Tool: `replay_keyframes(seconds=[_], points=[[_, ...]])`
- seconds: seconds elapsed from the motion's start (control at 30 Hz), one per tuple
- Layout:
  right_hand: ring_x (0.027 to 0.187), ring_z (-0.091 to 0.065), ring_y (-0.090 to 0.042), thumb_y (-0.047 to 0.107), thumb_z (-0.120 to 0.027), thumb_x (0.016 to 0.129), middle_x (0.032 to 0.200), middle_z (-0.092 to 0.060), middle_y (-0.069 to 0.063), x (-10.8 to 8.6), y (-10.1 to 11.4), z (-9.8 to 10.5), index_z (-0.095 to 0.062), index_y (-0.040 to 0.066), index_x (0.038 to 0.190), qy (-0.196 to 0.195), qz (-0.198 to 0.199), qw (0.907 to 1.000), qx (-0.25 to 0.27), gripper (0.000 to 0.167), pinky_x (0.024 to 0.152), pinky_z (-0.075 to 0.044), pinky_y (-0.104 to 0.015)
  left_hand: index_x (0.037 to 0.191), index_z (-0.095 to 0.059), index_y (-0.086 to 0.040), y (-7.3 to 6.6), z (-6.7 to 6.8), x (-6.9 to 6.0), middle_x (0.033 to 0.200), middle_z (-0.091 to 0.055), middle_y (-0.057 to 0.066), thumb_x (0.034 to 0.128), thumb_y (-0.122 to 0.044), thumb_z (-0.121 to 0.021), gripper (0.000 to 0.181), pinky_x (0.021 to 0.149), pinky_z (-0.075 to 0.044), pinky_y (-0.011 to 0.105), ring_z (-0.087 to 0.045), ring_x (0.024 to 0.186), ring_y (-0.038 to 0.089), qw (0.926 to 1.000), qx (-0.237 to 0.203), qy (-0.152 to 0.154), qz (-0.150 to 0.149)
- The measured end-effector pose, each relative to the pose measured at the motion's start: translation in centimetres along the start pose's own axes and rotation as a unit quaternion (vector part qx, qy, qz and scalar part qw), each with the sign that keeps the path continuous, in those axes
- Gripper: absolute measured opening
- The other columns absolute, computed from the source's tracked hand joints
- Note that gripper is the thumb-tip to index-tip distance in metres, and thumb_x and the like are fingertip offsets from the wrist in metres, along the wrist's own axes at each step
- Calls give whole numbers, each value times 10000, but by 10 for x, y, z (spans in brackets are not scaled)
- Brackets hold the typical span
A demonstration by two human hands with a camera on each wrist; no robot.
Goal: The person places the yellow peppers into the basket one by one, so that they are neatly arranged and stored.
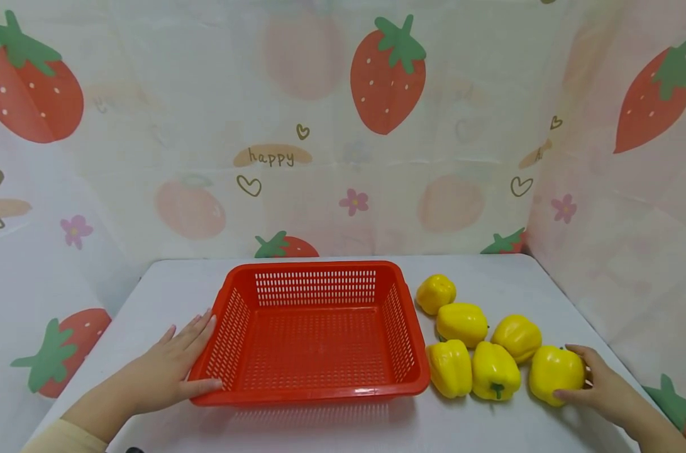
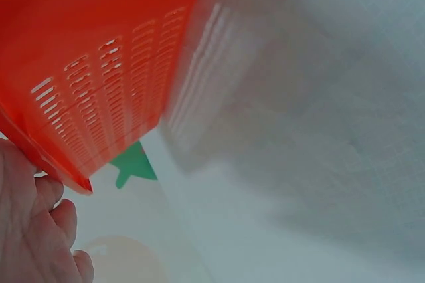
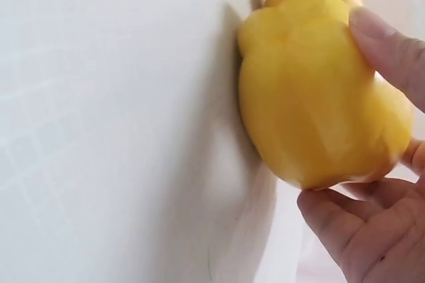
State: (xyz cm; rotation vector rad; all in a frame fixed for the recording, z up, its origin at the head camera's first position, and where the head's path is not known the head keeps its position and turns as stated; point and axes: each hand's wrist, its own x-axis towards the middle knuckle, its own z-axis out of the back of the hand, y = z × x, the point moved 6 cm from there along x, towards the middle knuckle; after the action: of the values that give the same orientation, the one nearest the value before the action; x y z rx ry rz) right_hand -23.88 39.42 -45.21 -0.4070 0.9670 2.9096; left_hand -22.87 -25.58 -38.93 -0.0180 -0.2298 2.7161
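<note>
A red plastic basket [image 1: 314, 394] with slotted walls stands on the white table. My left hand [image 1: 170, 371] rests at its left end, thumb on the near corner of the rim and the other fingers along the outside; the left wrist view shows that hand [image 2: 33, 223] against the rim of the basket [image 2: 113, 90]. On the right, my right hand [image 1: 605, 390] holds the outermost yellow bell pepper [image 1: 556, 375] between thumb and fingers. In the right wrist view, fingertips touch this pepper [image 3: 312, 97] on two sides, and it sits at the tabletop.
Several more yellow bell peppers [image 1: 461, 324] lie between the basket and my right hand, one pepper [image 1: 449, 369] close against the basket's right side. A cloth backdrop [image 1: 331, 126] printed with strawberries surrounds the table [image 1: 473, 428] at the back and sides.
</note>
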Motion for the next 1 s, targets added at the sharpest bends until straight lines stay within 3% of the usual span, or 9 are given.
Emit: replay_keyframes(seconds=[0.1,0.23,0.43,0.73,1.0], points=[[1179,-241,-593,472,-673,779,1349,-157,-397,2,-2,-1,-58,-75,1382,43,-65,9999,84,1020,907,-325,-650,1450,-195,-41,0,0,-1,1480,-242,164,738,-674,-557,1019,1035,-163,620,-198,1347,361,10000,0,-20,1],[1215,-181,-575,446,-665,797,1390,-88,-390,3,-3,-4,13,-58,1417,102,-46,9995,286,1048,952,-255,-653,1454,-180,-44,0,0,-1,1485,-228,167,739,-675,-553,1024,1038,-165,614,-197,1348,357,10000,-23,8,31],[1213,-164,-565,347,-751,731,1375,-83,-408,4,-2,-5,86,-53,1417,-102,279,9992,265,1153,935,-202,-693,1459,-157,-50,1,0,0,1488,-217,167,734,-691,-541,1042,1045,-161,609,-195,1350,349,9999,3,144,81],[1138,-302,-541,498,-760,661,1313,-170,-421,8,-4,-5,61,-102,1399,-186,127,9994,-276,1257,924,-283,-659,1463,-145,-53,4,-4,1,1510,-166,135,629,-807,-494,1177,1062,-179,571,-152,1370,311,9994,166,300,61],[1132,-329,-560,497,-736,696,1323,-174,-413,5,-4,-2,4,-107,1396,-244,57,9992,-312,1185,923,-346,-606,1465,-98,-43,4,-4,2,1508,-159,155,620,-807,-500,1208,1058,-188,571,-161,1364,330,9985,40,516,166]])
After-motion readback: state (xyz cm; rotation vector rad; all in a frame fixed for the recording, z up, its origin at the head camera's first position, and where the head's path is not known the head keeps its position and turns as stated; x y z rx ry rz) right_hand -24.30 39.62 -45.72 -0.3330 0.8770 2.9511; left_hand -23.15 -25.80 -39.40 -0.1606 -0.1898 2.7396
